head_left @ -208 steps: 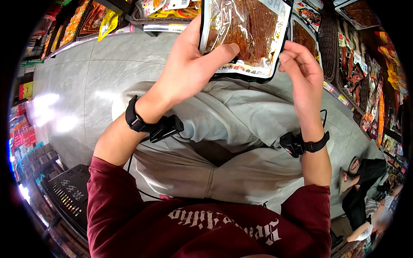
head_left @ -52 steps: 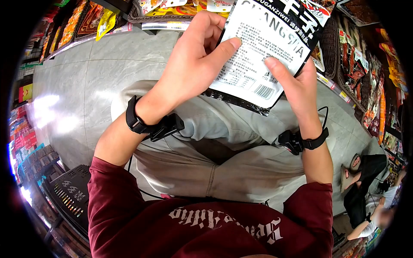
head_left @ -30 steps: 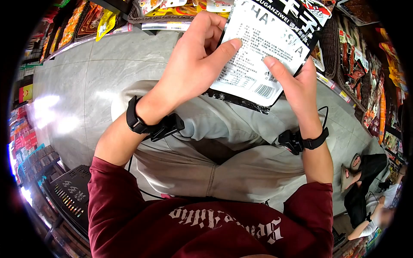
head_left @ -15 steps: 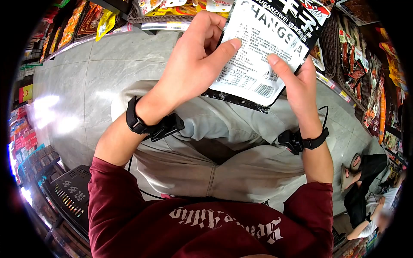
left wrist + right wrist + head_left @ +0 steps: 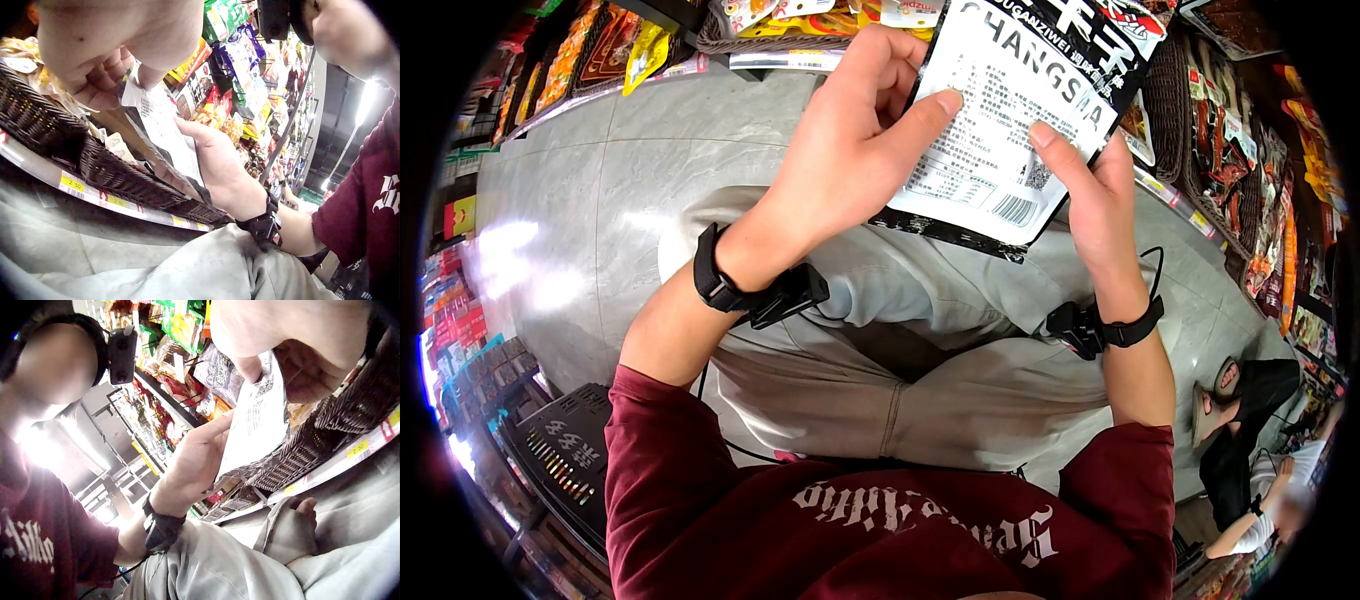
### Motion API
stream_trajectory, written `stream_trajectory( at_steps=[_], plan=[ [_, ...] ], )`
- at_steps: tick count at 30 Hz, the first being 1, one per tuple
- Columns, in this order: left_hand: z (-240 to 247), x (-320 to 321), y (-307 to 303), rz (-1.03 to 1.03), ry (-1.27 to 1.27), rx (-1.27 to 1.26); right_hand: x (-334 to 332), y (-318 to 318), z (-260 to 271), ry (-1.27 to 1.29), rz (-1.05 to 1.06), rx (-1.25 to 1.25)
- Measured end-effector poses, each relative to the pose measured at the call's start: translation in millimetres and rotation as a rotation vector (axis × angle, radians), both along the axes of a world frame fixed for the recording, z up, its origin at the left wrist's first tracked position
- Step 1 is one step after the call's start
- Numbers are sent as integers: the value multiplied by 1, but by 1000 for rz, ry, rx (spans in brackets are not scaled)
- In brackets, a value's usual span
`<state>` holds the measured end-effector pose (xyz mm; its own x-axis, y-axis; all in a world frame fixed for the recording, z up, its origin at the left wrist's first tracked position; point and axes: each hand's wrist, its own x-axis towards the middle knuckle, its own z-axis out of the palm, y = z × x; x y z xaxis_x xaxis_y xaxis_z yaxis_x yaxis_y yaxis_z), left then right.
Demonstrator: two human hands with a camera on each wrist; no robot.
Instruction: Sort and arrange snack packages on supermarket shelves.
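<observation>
From my end, the leftmost thing I made out was a black crate (image 5: 565, 450) low down; then came grey floor (image 5: 670, 180) and a yellow packet (image 5: 645, 55) near the front edge of the shelf (image 5: 790, 60). Next was the left hand (image 5: 850, 140), its thumb pinching the left edge of a black-and-white pouch (image 5: 1000, 130). The pouch was held up in the air between the two hands, tilted, printed side towards the wearer (image 5: 890, 530), its barcode near the bottom edge. At its right edge I had the right hand (image 5: 1095, 190) gripping it, thumb in front and fingers behind. Beyond that stood a wicker basket (image 5: 1165, 110), then another person (image 5: 1250, 420), only partly visible.

I took the step in hand to be looking over the printed text. To my mind the next move called for one firm grip before the other hand loosened, as the pouch looked pliable.
</observation>
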<state>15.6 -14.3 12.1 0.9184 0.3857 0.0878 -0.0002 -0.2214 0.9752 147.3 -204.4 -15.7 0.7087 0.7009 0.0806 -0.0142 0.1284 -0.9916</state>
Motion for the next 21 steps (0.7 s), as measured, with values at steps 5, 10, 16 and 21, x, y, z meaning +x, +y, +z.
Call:
stream_trajectory(
  at_steps=[5, 10, 16, 21],
  plan=[
    [-1, 0, 0, 2, 11, 17, 0, 1, -1, 19, 3, 17],
    [-1, 1, 0, 5, -1, 13, 0, 1, -1, 7, -3, 7],
    [1, -1, 0, -2, 13, 37, 2, -4, -7, 7, -7, 16],
    [1, -1, 0, 2, 9, 36, 2, -6, -7, 21, -13, 12]
  ],
)
